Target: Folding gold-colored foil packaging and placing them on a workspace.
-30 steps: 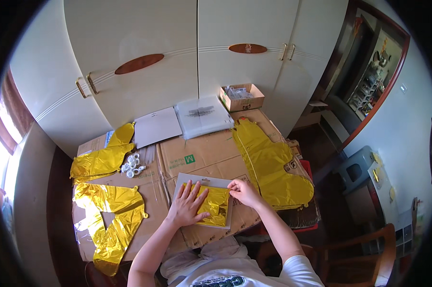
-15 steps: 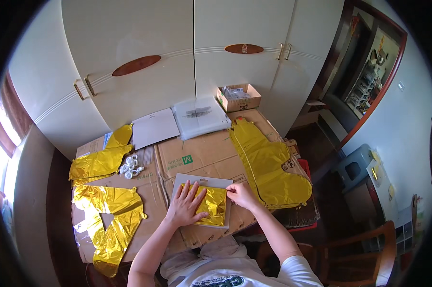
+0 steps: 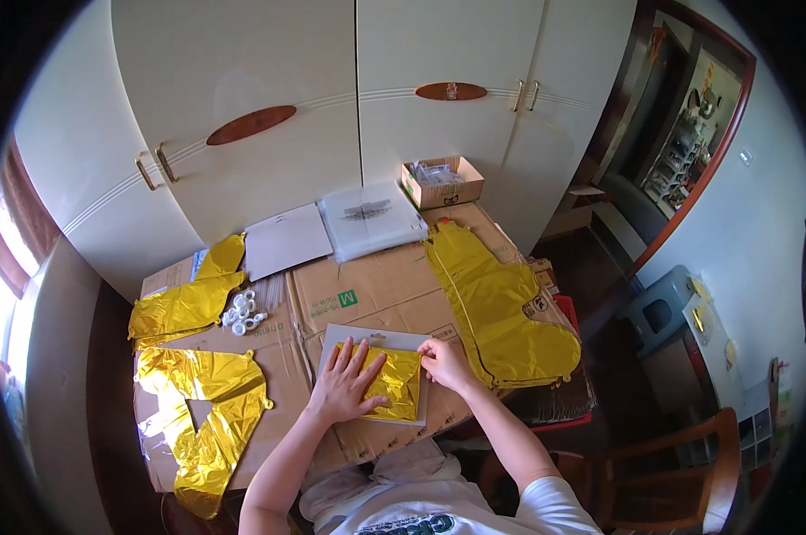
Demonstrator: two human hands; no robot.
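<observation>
A folded gold foil balloon [image 3: 401,388] lies on a light grey backing card [image 3: 338,335] with a hanging slot at its top. My left hand [image 3: 342,385] rests flat on the left part of the foil, fingers spread. At the foil's upper right corner, the thumb and fingertips of my right hand [image 3: 446,364] are pinched together; the exact bit between them is small and partly hidden. Flat, uninflated gold foil balloons spread around: one [image 3: 208,401] at the near left, another gold piece [image 3: 181,303] behind it, and a large gold balloon [image 3: 501,308] on the right.
Flattened cardboard [image 3: 376,290] covers the table. White rolls [image 3: 242,314] sit left of the card. Behind are a grey sheet [image 3: 287,241], a stack of clear plastic bags [image 3: 372,227] and an open carton [image 3: 456,192]. A wooden chair [image 3: 670,459] stands at the near right.
Both hands keep nearly the same place on the foil and card. The right hand's fingertips shift very slightly at the corner; the whole view moves a little.
</observation>
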